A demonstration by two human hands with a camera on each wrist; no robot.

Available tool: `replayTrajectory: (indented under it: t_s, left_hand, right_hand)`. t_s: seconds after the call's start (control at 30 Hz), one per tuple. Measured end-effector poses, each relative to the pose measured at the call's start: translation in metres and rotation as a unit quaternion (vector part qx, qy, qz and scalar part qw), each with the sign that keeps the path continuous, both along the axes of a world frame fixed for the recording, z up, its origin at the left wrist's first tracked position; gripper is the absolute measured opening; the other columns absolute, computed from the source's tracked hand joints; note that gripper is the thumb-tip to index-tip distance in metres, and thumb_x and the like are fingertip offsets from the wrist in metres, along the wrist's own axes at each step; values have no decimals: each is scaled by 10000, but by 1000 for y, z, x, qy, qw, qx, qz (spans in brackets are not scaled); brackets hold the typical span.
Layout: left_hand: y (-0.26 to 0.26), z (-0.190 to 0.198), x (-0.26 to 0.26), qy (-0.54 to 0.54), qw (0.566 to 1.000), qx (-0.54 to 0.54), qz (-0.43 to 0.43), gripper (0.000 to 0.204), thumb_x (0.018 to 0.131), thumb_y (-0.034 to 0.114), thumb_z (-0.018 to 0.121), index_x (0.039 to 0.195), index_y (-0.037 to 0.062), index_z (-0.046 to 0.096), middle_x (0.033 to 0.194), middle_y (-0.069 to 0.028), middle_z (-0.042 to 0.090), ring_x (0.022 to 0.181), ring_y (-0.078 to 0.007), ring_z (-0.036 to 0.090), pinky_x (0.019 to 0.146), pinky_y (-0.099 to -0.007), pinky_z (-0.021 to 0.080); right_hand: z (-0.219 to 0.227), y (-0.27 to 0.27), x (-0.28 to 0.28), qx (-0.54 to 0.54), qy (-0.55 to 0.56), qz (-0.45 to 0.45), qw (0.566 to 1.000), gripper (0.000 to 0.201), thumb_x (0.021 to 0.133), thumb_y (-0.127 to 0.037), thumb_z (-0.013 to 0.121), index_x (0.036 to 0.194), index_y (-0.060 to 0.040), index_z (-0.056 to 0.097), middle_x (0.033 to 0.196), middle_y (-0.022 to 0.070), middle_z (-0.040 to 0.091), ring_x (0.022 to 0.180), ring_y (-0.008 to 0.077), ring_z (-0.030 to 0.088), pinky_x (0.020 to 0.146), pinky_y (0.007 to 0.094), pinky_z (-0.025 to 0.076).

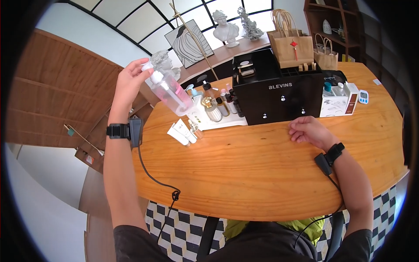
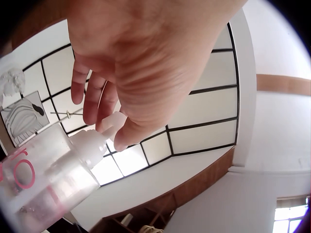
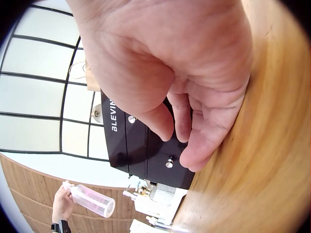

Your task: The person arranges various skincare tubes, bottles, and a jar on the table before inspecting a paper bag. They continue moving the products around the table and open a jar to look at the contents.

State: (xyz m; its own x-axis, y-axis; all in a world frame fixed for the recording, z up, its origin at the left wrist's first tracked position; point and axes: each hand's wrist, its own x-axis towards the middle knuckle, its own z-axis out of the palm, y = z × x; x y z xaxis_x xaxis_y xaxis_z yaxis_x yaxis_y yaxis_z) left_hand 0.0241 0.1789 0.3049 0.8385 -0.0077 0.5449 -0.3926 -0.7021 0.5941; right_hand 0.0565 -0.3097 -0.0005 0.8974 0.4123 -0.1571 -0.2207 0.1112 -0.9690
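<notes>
My left hand [image 1: 133, 82] is raised over the table's left side and pinches the white pump head [image 2: 114, 121] of a clear pump bottle. This bottle [image 1: 173, 94] has pink lettering and hangs tilted, its base down to the right, overlapping the cosmetics in the head view. Beside the front of the black BLEVINS drawer box [image 1: 279, 98], my right hand [image 1: 310, 131] rests on the wooden table, fingers loosely curled around nothing. Two white tubes [image 1: 182, 132] and a small glass bottle [image 1: 195, 129] stand below the pump bottle.
A white tray [image 1: 224, 125] carries several cosmetic bottles left of the drawer box. Paper bags [image 1: 291, 46] stand behind the box, and a white box of bottles [image 1: 336, 105] and a small timer [image 1: 363, 97] sit to its right. A cable [image 1: 152, 178] hangs from my left wrist.
</notes>
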Motion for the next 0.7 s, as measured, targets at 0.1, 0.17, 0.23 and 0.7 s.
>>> replayTrajectory:
  t_s: [0.1, 0.17, 0.23, 0.7]
  left_hand:
    - [-27, -20, -8, -4, 993, -66, -99, 461, 969, 46, 761, 1411, -17, 647, 1189, -82, 756, 1102, -128, 676, 997, -286, 505]
    - [-55, -37, -17, 1, 989, -75, -127, 452, 976, 8, 741, 1415, -21, 639, 1222, -88, 748, 1116, -138, 677, 1006, -299, 520]
    - [-85, -59, -26, 16, 973, -127, -191, 468, 971, -13, 744, 1424, -20, 630, 1242, -92, 743, 1123, -147, 678, 1003, -309, 537]
    - [-192, -146, -48, 0, 971, -36, -234, 490, 884, 46, 848, 1346, 1, 691, 1137, -64, 747, 1049, -136, 663, 937, -309, 543]
  right_hand:
    - [-6, 1, 4, -2, -7, 18, 1000, 252, 1074, -228, 697, 1199, -9, 705, 1029, 95, 747, 885, 181, 751, 779, 297, 609]
    - [-1, 3, -2, -6, -10, 24, 1000, 293, 1063, -267, 722, 1216, -18, 704, 1037, 93, 751, 902, 181, 752, 799, 301, 607]
    - [11, 14, -17, 30, 25, 61, 997, 423, 1030, -373, 767, 1273, -38, 682, 1063, 86, 761, 921, 185, 752, 833, 321, 603]
    - [46, 49, -56, 73, -161, 143, 974, 1038, 946, -663, 750, 1646, -5, 357, 1546, 184, 531, 1470, 279, 486, 1253, 453, 335]
